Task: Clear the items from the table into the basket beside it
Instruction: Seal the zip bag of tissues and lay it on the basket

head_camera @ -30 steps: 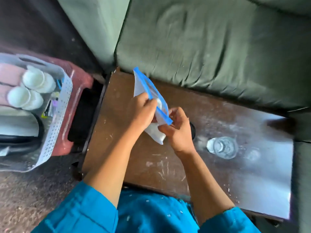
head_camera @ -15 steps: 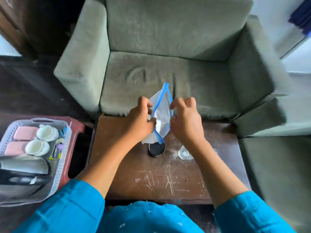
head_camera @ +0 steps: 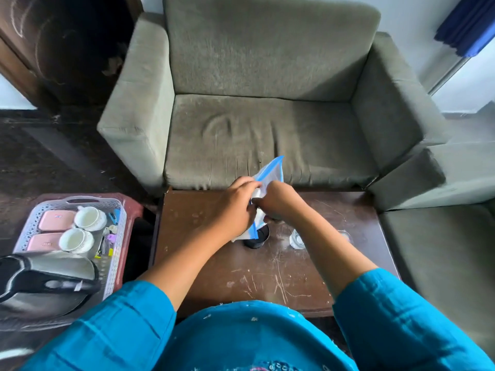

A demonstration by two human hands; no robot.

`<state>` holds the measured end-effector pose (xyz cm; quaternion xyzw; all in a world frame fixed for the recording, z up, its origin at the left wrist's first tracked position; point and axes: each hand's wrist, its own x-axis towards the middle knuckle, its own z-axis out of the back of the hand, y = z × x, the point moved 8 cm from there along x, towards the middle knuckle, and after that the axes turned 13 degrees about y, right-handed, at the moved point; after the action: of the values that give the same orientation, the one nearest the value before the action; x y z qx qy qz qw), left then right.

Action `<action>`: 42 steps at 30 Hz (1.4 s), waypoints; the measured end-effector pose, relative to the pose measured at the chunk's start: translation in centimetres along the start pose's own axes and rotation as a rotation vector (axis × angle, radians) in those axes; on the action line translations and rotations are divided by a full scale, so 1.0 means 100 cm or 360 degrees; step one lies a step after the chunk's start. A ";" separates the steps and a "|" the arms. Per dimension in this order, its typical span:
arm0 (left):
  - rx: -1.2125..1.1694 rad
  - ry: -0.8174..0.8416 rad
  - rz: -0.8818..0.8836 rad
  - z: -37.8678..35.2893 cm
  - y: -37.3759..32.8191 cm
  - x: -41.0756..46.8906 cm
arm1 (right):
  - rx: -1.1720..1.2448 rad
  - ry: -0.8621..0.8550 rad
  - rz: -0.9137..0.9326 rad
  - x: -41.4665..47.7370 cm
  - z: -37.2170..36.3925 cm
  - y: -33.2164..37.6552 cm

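A clear plastic zip bag [head_camera: 272, 172] with a blue seal strip and something white inside is held upright over the brown table [head_camera: 267, 271]. My left hand [head_camera: 235, 207] grips its left side and my right hand [head_camera: 281, 199] pinches it from the right, fingers closed on the bag. Just below the bag a black round cup [head_camera: 255, 241] stands on the table, partly hidden by it. A clear glass [head_camera: 297, 239] stands to its right. The white perforated basket [head_camera: 117, 236] sits left of the table on a red stool.
The basket holds two white cups [head_camera: 85, 218], two pink boxes [head_camera: 55, 220], small items and a steel kettle with a black handle [head_camera: 45, 285]. A grey-green sofa [head_camera: 267, 116] stands right behind the table, and another seat [head_camera: 442, 250] to its right. Dark floor lies at left.
The view has pulled back and up. Both hands have come closer together on the bag and lowered it slightly toward the black cup.
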<state>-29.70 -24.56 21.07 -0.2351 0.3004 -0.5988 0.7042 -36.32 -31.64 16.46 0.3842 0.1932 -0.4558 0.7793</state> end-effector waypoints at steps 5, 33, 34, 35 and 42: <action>-0.0223 -0.0007 0.0122 0.001 0.025 -0.002 | 0.0085 -0.0045 -0.0053 0.010 -0.021 0.000; 0.0278 -0.0198 0.0385 0.018 0.061 -0.027 | 0.1841 0.0337 0.0681 -0.009 0.009 0.010; 0.0351 -0.0199 0.0399 0.015 0.058 -0.026 | 0.1817 0.0344 0.0689 -0.008 0.008 0.008; 0.0359 -0.0204 0.0405 0.012 0.055 -0.024 | 0.1744 0.0351 0.0678 -0.007 0.005 0.006; 0.0456 -0.0065 0.0249 -0.013 0.048 -0.006 | 0.1025 0.0448 0.0379 0.000 0.007 -0.027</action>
<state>-27.31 -23.12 16.88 -0.1202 0.2150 -0.5739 0.7810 -38.71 -32.96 15.75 0.6884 0.0990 -0.3422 0.6318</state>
